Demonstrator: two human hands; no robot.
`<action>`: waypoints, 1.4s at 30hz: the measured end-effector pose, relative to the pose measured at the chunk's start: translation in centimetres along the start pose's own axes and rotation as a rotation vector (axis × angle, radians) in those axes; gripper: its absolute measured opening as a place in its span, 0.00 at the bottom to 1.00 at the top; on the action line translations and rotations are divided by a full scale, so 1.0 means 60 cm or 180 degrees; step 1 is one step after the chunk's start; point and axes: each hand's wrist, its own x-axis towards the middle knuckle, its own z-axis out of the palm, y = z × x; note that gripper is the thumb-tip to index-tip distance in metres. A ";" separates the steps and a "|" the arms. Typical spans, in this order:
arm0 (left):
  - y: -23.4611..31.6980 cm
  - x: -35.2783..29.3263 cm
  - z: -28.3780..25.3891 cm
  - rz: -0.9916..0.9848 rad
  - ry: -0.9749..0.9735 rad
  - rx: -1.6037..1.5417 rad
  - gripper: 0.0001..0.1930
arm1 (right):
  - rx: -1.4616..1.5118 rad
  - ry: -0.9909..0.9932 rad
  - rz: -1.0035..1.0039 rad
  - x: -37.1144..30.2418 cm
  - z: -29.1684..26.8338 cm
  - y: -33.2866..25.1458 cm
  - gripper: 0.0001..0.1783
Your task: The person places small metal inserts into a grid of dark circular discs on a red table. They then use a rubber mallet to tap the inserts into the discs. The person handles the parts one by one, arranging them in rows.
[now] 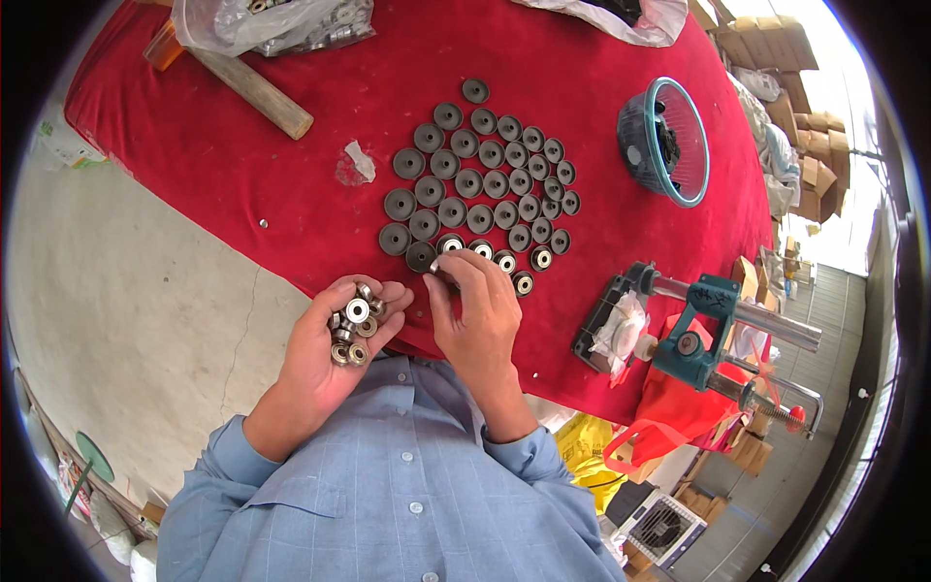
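Observation:
My left hand [317,335] is cupped palm up around a heap of small metal ball bearings [357,310]. To its right, my right hand [482,310] pinches a single ball bearing [434,265] between thumb and forefinger. That bearing is just over a black round wheel [420,257] at the near edge of the group. Several rows of black wheels [468,182] lie flat on the red cloth, hollow side up with a centre post. Bearings sit in several of the nearest wheels, such as the one by my knuckles [504,261]; my right fingers partly cover this row.
A green hand press [693,330] stands on the right of the red-covered table [291,194]. Behind it is a blue-green basket [650,145] with black parts. At the far left lie a wooden stick [254,95] and a plastic bag of bearings [320,24].

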 end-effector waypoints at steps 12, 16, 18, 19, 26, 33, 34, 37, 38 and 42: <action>0.009 0.009 -0.007 0.0051 -0.0023 0.0050 0.12 | -0.0564 -0.0329 -0.0302 -0.002 0.034 0.004 0.16; 0.011 0.009 -0.009 -0.0004 -0.0040 -0.0049 0.12 | -0.1125 -0.0247 -0.0386 -0.030 0.043 -0.001 0.21; 0.013 0.011 -0.015 -0.0036 -0.0166 -0.0122 0.12 | -0.1349 -0.0285 -0.0344 -0.041 0.040 -0.010 0.25; 0.012 0.011 -0.020 -0.0054 -0.0225 -0.0156 0.12 | -0.1394 -0.0340 -0.0291 -0.044 0.039 -0.014 0.26; 0.011 0.011 -0.013 -0.0036 -0.0093 -0.0108 0.13 | -0.1440 -0.0502 -0.0013 -0.056 0.038 -0.030 0.29; 0.010 0.014 -0.008 0.0049 -0.0206 -0.0050 0.13 | 0.0252 -0.0188 0.0066 -0.029 0.000 -0.039 0.26; 0.008 0.018 -0.011 0.0060 -0.0237 -0.0026 0.13 | 0.0276 -0.0314 -0.0066 -0.025 0.000 -0.043 0.26; 0.008 0.024 -0.032 0.0056 -0.0282 -0.0009 0.15 | 0.0219 -0.0625 -0.0425 -0.017 0.015 -0.053 0.23; 0.007 0.024 -0.031 0.0070 -0.0190 0.0060 0.15 | 0.0217 -0.0569 -0.0467 -0.017 0.021 -0.051 0.23; 0.009 0.018 -0.018 0.0075 -0.0007 0.0221 0.14 | 0.0257 -0.0434 -0.0507 -0.019 0.036 -0.051 0.21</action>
